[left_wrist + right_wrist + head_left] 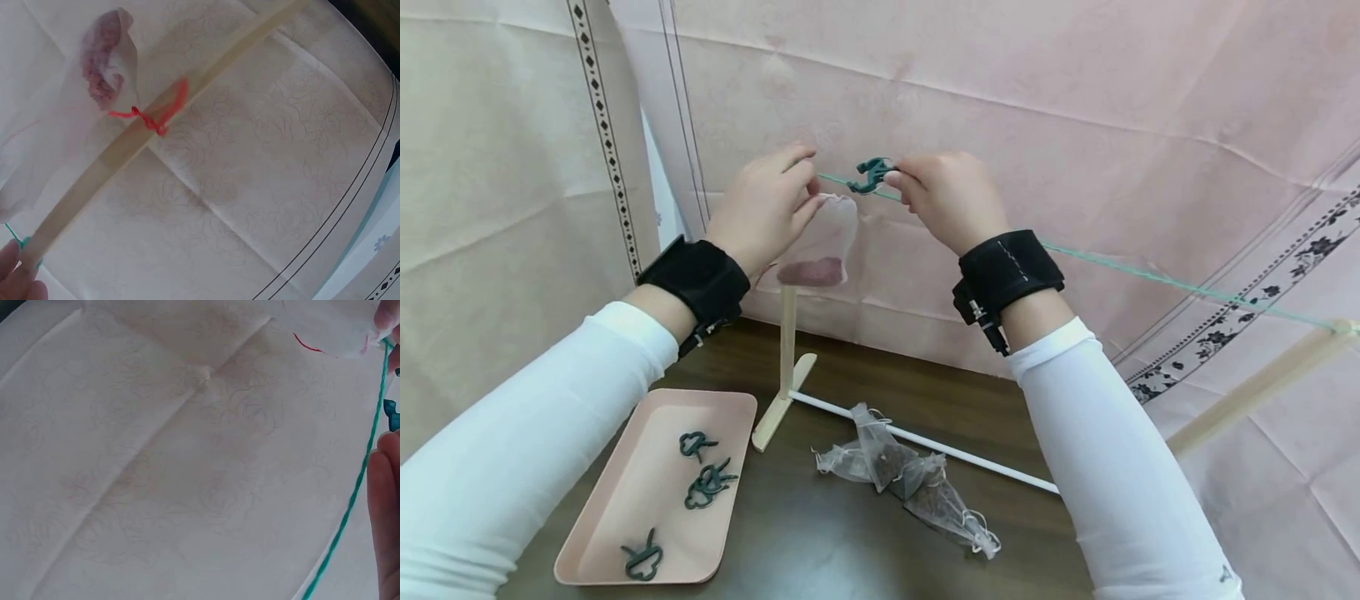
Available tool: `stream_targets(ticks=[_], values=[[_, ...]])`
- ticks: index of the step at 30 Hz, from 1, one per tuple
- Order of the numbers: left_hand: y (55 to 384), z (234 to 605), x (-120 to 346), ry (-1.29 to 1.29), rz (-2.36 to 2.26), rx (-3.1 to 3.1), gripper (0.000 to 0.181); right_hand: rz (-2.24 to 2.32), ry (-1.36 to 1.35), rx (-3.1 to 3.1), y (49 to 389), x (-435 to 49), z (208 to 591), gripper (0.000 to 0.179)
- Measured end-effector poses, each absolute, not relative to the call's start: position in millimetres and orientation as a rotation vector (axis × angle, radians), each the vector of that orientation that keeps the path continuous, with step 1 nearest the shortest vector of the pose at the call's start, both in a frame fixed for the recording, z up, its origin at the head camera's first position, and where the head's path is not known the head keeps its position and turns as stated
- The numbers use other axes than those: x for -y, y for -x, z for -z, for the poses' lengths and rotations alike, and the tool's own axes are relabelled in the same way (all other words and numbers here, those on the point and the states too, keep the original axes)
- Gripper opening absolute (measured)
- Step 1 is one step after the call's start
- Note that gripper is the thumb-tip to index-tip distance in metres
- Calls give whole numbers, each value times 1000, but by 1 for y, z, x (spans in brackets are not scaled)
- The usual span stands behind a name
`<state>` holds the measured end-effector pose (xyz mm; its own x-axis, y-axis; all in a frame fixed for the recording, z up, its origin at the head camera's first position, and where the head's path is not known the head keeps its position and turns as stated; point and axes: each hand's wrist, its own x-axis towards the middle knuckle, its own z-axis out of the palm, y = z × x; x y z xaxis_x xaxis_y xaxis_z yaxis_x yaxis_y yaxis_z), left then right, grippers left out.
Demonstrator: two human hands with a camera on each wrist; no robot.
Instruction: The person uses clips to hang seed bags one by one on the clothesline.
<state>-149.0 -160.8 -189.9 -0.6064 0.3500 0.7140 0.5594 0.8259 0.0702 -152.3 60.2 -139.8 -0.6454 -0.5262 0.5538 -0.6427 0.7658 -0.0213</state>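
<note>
My left hand [767,204] pinches the top of a white sheer drawstring pouch [835,225] against the green string [1150,271], close to the top of the left post. Something dark reddish sits in the bottom of the pouch, which hangs down. In the left wrist view, fingertips [19,281] are at the string knot on the wooden post [94,178], and a red cord [150,122] crosses the post beside the pouch. My right hand [951,196] pinches a dark green plastic clip [872,175] by its handle end, overlapping the string just right of the pouch.
A pink tray [602,508] with several dark green clips [643,557] lies at the front left. Several filled sheer pouches [880,450] lie on the dark table. A white rod [985,462] runs from the left stand foot [782,404]; another wooden post [1262,387] holds the string at right.
</note>
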Motion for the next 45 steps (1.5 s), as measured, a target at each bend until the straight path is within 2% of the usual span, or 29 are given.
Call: stream_targets(ticks=[6, 16, 25, 45], values=[[146, 186, 167, 577, 410, 2347, 17, -130, -886, 2444, 155, -42, 136, 30], [144, 183, 168, 573, 420, 2311, 16, -21, -903, 2449, 154, -26, 142, 28], [144, 182, 174, 576, 423, 2324, 22, 101, -920, 2417, 150, -11, 147, 29], [147, 189, 183, 635, 416, 2335, 13, 106, -965, 2373, 150, -3, 158, 31]])
